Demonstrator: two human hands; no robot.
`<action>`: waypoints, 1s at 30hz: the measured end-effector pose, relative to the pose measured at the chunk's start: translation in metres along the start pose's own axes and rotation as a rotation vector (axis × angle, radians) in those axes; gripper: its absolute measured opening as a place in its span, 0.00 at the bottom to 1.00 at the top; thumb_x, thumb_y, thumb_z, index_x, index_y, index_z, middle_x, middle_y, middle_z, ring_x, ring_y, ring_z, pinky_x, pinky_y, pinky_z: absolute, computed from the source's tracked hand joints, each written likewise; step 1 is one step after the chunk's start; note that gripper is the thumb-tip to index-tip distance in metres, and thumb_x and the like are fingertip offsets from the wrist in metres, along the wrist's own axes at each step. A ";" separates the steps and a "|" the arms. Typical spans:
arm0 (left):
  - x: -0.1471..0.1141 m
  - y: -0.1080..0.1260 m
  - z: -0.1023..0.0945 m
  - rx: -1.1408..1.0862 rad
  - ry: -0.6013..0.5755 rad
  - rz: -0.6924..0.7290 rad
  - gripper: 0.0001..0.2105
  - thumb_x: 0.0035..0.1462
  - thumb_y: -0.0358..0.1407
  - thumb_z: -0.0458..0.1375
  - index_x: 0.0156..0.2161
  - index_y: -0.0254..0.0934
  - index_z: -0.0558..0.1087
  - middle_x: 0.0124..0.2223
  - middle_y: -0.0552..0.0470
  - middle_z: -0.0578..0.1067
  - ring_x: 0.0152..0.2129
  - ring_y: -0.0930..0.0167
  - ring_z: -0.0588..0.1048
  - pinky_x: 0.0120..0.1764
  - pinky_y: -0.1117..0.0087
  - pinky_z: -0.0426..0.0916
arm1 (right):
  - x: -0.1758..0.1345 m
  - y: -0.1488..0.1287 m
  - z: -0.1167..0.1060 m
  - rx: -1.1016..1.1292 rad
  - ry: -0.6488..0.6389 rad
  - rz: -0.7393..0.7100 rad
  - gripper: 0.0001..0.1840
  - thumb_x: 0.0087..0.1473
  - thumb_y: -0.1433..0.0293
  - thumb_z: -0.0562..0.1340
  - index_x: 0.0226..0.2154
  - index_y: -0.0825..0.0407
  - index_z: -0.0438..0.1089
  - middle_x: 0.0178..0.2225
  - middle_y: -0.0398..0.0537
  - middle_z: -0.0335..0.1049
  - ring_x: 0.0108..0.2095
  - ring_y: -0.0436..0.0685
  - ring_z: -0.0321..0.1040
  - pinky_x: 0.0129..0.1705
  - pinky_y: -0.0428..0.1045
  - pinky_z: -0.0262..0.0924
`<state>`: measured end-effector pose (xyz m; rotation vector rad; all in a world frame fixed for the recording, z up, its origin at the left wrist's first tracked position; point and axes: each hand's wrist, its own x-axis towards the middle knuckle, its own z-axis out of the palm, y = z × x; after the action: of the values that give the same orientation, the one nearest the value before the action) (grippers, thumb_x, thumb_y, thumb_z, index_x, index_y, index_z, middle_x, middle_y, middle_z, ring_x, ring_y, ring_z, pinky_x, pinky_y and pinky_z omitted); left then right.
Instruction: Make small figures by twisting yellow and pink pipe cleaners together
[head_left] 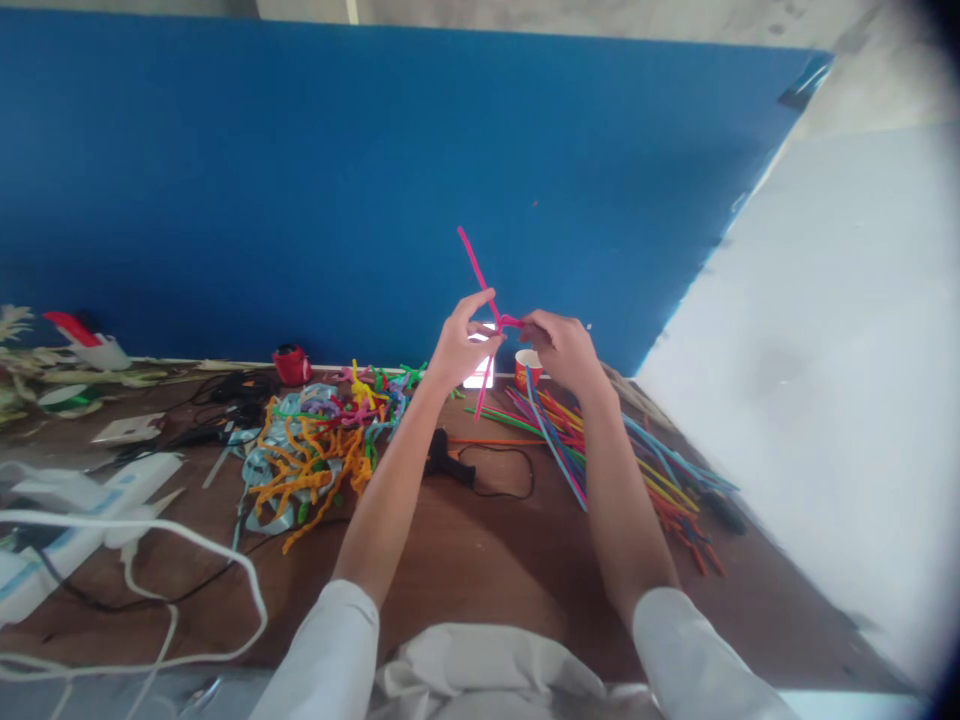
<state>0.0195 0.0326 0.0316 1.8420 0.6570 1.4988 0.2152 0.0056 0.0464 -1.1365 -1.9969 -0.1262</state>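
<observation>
A pink pipe cleaner [472,257] is held up in front of the blue panel, with one end pointing up and left and another hanging down. My left hand [461,345] pinches it near its middle between thumb and fingers. A short looped part of the same pink stem runs sideways into the fingertips of my right hand [561,345], which are closed on it. Behind and below the hands, a lit phone screen [478,372] and a paper cup [528,370] stand at the back of the table.
Loose coloured pipe cleaners [555,440] lie to the right. Bent orange and multicoloured ones [311,460] are heaped at left beside a red cup [292,366]. A black glue gun [448,460] with its cord lies centrally. A white power strip [90,530] and cables occupy the left.
</observation>
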 end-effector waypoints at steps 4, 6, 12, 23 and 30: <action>0.001 0.001 -0.001 0.008 0.018 0.011 0.30 0.51 0.32 0.66 0.60 0.45 0.69 0.67 0.45 0.64 0.35 0.75 0.77 0.30 0.76 0.71 | 0.000 0.001 0.000 -0.004 0.017 0.027 0.14 0.64 0.69 0.52 0.36 0.48 0.73 0.34 0.46 0.79 0.33 0.57 0.72 0.37 0.50 0.58; 0.001 0.000 -0.002 -0.001 0.028 0.022 0.30 0.51 0.31 0.66 0.60 0.45 0.68 0.67 0.45 0.64 0.36 0.74 0.77 0.32 0.75 0.72 | 0.000 0.001 0.000 -0.008 0.015 0.038 0.15 0.64 0.69 0.51 0.36 0.48 0.73 0.33 0.46 0.79 0.32 0.56 0.71 0.37 0.50 0.57; 0.002 0.004 -0.002 -0.040 0.089 0.018 0.27 0.50 0.29 0.64 0.56 0.42 0.69 0.64 0.44 0.68 0.34 0.74 0.78 0.31 0.74 0.72 | -0.001 -0.004 -0.002 -0.031 0.029 0.046 0.14 0.63 0.69 0.52 0.35 0.48 0.73 0.33 0.47 0.79 0.32 0.57 0.72 0.36 0.50 0.57; 0.003 0.000 0.007 -0.433 0.172 -0.356 0.12 0.54 0.35 0.65 0.32 0.37 0.64 0.33 0.51 0.77 0.30 0.75 0.77 0.33 0.74 0.70 | -0.001 -0.007 -0.002 -0.003 0.076 -0.032 0.15 0.66 0.68 0.50 0.40 0.48 0.73 0.35 0.47 0.78 0.33 0.56 0.72 0.36 0.49 0.57; 0.002 0.005 0.001 -0.388 0.004 -0.405 0.12 0.60 0.40 0.61 0.45 0.38 0.70 0.37 0.48 0.79 0.29 0.76 0.76 0.32 0.73 0.69 | -0.001 -0.003 0.002 -0.008 0.041 -0.073 0.15 0.66 0.69 0.50 0.44 0.48 0.72 0.37 0.48 0.79 0.39 0.58 0.74 0.41 0.50 0.61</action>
<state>0.0212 0.0308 0.0362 1.3208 0.6422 1.2546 0.2124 0.0039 0.0454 -1.0582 -2.0038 -0.1932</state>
